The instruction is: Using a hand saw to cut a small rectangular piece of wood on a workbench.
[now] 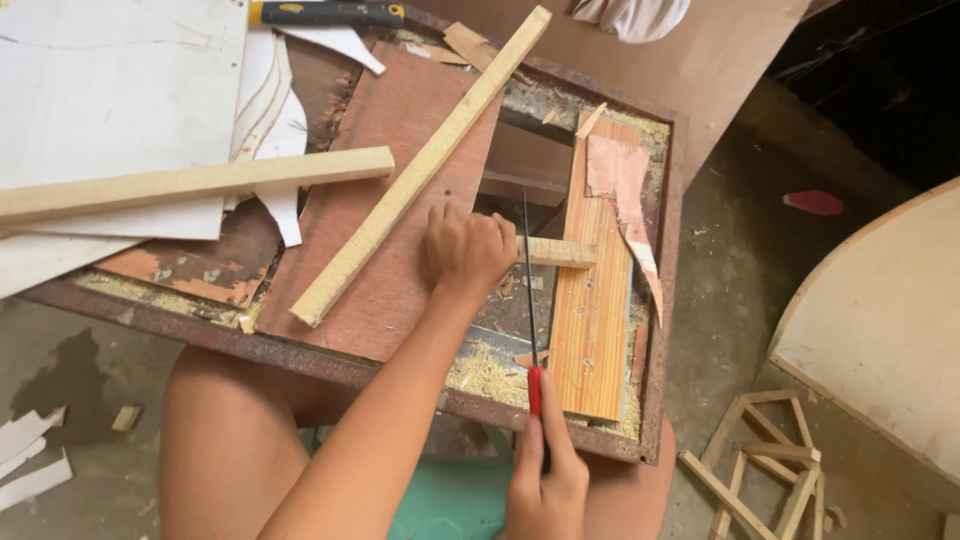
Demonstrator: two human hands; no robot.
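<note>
1. The left hand (pixel 465 250) is pressing down on a short wooden stick (pixel 558 252), its fingers curled closed over the stick's near end, with the rest of the stick poking out toward the striped orange board (pixel 592 330).
2. The right hand (pixel 545 480) is gripping the red handle of a thin hand saw (pixel 529 300), fingers wrapped tight around it — the narrow dark blade is running away from the handle and crossing the stick just beside the left hand's knuckles.
3. The stick is lying across a gap in the rusty metal frame (pixel 655 400), one end touching the striped orange board, which is sitting inside the frame's far side from the left hand.
4. A reddish-brown plywood sheet (pixel 400 150) is lying on the frame on the other side of the left hand, and a long pale wooden batten (pixel 425 165) is resting diagonally on top of it.
5. A second pale batten (pixel 200 180) is lying farther from the stick, beyond the plywood sheet, across white paper patterns (pixel 110 90).
6. Sawdust (pixel 485 365) is gathering inside the frame near the saw's handle — just beside the striped board's near end.
7. A yellow-and-black tool handle (pixel 325 13) is lying beyond the plywood, well apart from the stick.
8. Small wooden lattice pieces (pixel 765 460) are lying on the floor, beyond the frame's corner, well apart from the right hand.
</note>
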